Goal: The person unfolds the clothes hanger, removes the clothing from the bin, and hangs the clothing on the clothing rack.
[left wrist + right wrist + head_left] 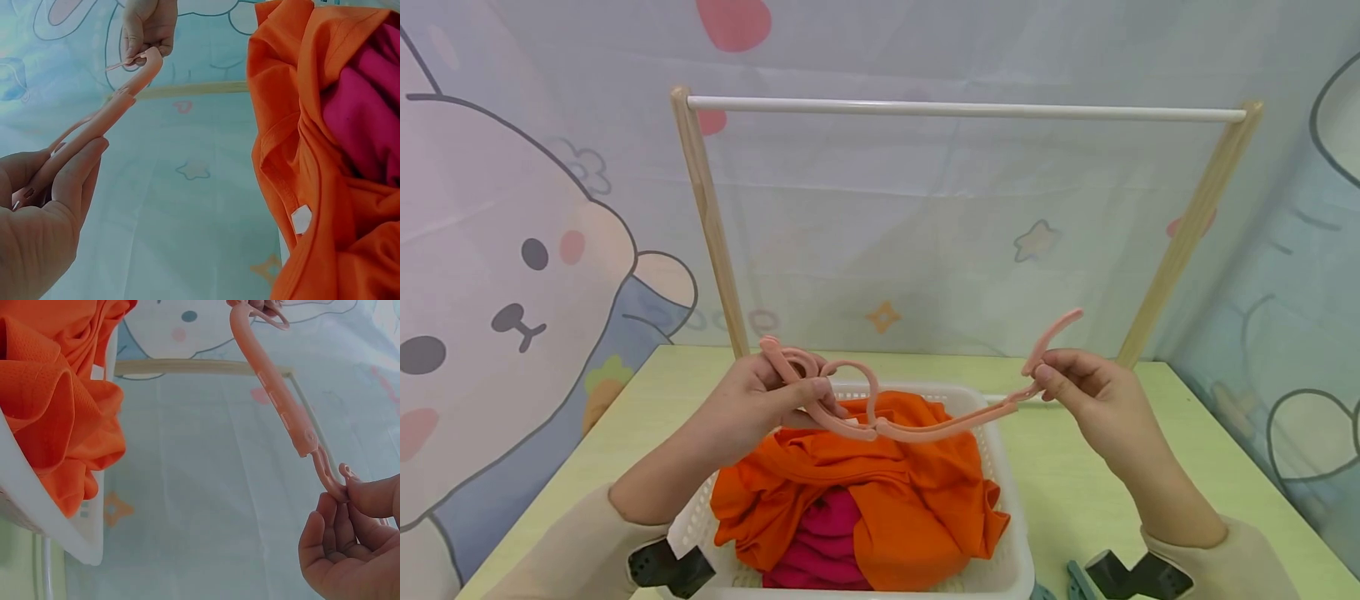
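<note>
Both hands hold a pink folding clothes hanger (pixel 943 429) above the basket. My left hand (pixel 760 408) grips its left part, near the curved hook. At the other end, my right hand (pixel 1093 404) pinches the thin tip section between thumb and fingers, and a short pink piece sticks up above the fingertips. The right wrist view shows the hanger arm (pixel 269 381) extended, with a narrower piece (pixel 325 469) coming out of it. Below lie an orange garment (pixel 925 525) and a magenta cloth (pixel 823 542), heaped together.
A white plastic basket (pixel 1021 542) holds the clothes on the pale green table (pixel 1097 475). Behind it stands a rack with a white rod (pixel 962 108) and wooden posts (pixel 1187 233). Grey-green pieces (pixel 1078 579) lie near the right wrist. A printed cloth backdrop (pixel 880 225) hangs behind.
</note>
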### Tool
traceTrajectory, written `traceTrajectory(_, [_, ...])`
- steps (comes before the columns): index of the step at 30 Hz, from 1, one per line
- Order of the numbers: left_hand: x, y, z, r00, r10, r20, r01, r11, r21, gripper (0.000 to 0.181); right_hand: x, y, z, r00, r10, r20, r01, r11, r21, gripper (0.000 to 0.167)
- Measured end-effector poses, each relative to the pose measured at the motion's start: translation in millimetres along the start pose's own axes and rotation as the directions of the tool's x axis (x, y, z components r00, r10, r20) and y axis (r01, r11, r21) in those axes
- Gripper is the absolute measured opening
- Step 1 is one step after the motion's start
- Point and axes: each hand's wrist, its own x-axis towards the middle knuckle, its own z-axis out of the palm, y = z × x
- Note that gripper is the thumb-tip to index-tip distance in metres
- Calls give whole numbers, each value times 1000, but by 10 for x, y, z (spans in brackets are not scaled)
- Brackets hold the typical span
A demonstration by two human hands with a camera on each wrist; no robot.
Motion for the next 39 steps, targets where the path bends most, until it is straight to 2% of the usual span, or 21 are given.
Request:
traceTrajectory(10, [-6, -6, -19, 1000, 22, -15, -23, 997, -77, 28, 10, 36, -22, 1000, 17, -2, -16, 989, 149, 8])
traceTrajectory(20, [-14, -3, -28, 998, 6, -58, -9, 998, -60, 24, -4, 67, -23, 1000, 22, -2, -21, 975, 221, 9])
traceTrajectory(26, [0, 5, -47, 998, 0, -60, -3, 999, -44, 26, -6, 96, -13, 999, 39, 8, -40, 976, 213, 11])
traceTrajectory(34, [9, -13, -46, 998, 7, -58, -14, 993, -116, 20, -7, 127, 2, 997, 82, 4, -82, 976, 200, 14])
traceTrajectory(39, [10, -3, -44, 999, 7, -47, -11, 996, -89, 22, -17, 116, -14, 996, 83, 13, -84, 977, 198, 15])
